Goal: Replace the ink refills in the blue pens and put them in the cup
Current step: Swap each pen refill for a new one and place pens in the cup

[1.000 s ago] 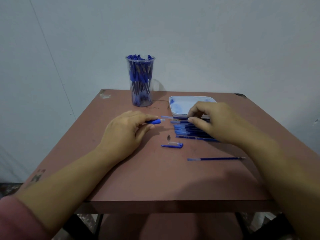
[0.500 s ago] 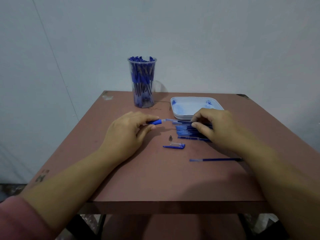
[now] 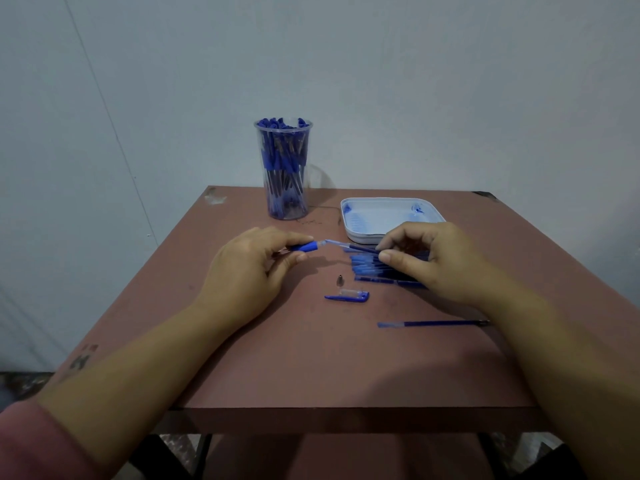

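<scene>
Your left hand [image 3: 249, 271] pinches the pen [image 3: 306, 247] by its blue grip; your right hand [image 3: 429, 265] pinches a refill [image 3: 363, 249] at the pile [image 3: 377, 271]. It's likely light, thin, bendy: hold near the leading end

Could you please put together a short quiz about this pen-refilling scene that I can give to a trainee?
1. Multiple choice: what does the left hand grip? A) a pen barrel; B) scissors; C) a phone.
2. True or false: the pen cap lies on the table, outside the tray.
3. Fill in: the right hand pinches one ___ at the far edge of the pile.

Key: 1 A. 2 True. 3 refill.
</scene>
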